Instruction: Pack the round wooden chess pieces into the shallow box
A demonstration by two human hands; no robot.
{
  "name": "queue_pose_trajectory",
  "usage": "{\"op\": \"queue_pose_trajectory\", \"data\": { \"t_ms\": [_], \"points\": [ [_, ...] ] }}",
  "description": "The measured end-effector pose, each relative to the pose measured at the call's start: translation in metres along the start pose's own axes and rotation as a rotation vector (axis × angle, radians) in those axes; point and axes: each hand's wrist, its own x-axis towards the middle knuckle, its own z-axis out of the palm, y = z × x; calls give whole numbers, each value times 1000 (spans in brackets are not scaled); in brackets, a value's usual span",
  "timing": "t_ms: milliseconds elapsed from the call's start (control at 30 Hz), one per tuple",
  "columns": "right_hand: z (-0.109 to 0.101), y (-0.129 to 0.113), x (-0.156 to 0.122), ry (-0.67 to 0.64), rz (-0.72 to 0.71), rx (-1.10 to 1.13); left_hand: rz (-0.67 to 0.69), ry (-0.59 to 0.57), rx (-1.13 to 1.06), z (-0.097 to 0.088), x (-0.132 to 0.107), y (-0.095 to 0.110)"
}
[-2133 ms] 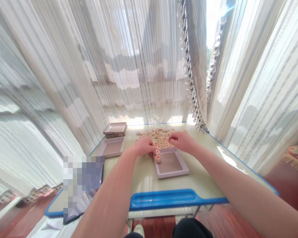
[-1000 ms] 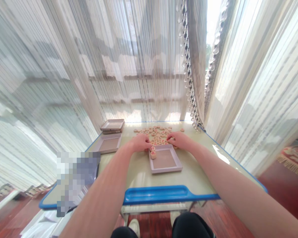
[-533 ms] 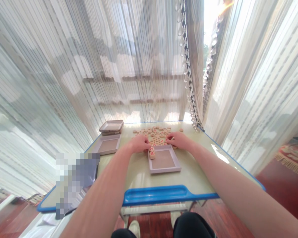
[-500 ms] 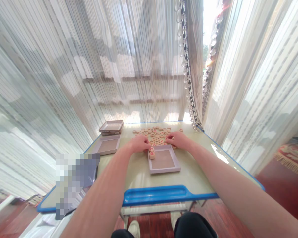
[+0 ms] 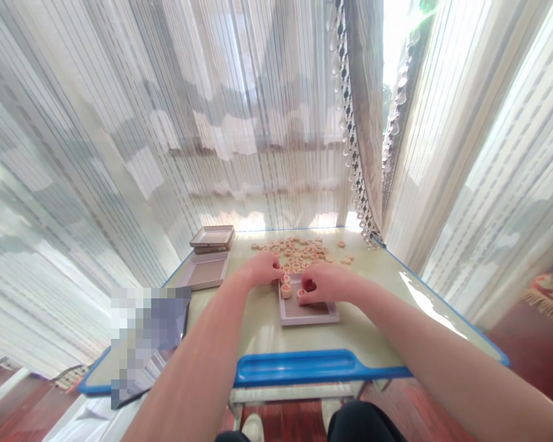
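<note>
The right hand pinches a round, red-marked beige disc; beneath it lies a shallow, rectangular lilac tray. The left hand curls loosely, its hold unclear.

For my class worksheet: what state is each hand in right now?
Left hand: curled at the near tray; can't tell whether it holds anything.
Right hand: closed, holding a round piece.

bright backlight, upper-right glare, stretched edges

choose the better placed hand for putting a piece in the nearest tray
Probably the right hand: it holds a piece over the tray; the left hand is by its far left corner.
</note>
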Motion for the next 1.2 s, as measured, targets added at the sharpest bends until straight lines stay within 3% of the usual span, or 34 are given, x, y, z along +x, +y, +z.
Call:
{"op": "queue_pose_trajectory", "data": {
  "t_ms": [300, 567, 767, 1200],
  "points": [
    [-7, 5, -3, -50, -63, 102, 30, 4, 12, 2, 3, -3],
    [-5, 1, -1, -8, -112, 108, 12, -13, 19, 2, 2, -2],
    [-1, -1, -1, -82, -96, 192, 33, 1, 38, 3, 3, -3],
    [-3, -11, -2, -69, -29, 124, 33, -2, 63, 3, 3, -2]
  ]
}}
